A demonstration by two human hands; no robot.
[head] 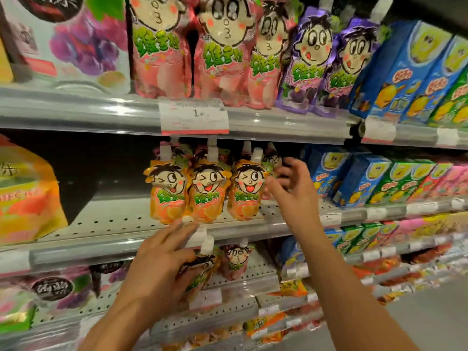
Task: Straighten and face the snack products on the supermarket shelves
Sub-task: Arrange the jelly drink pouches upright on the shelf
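Three orange jelly pouches [206, 192] with cartoon faces stand in a row on the middle shelf [114, 219], more pouches behind them. My left hand [162, 259] holds another orange pouch [202, 267] with a white cap in front of the shelf edge, thumb curled round it, fingers stretched up. My right hand [288, 183] is raised beside the rightmost orange pouch [247, 191], fingers loosely spread and holding nothing. A pink pouch [236, 260] stands on the shelf below.
Pink pouches [217, 51] and purple pouches [307, 64] fill the top shelf above a price tag [193, 116]. Blue and green drink cartons [379, 181] stand to the right. A large yellow bag [25, 196] sits at the left, with bare perforated shelf between.
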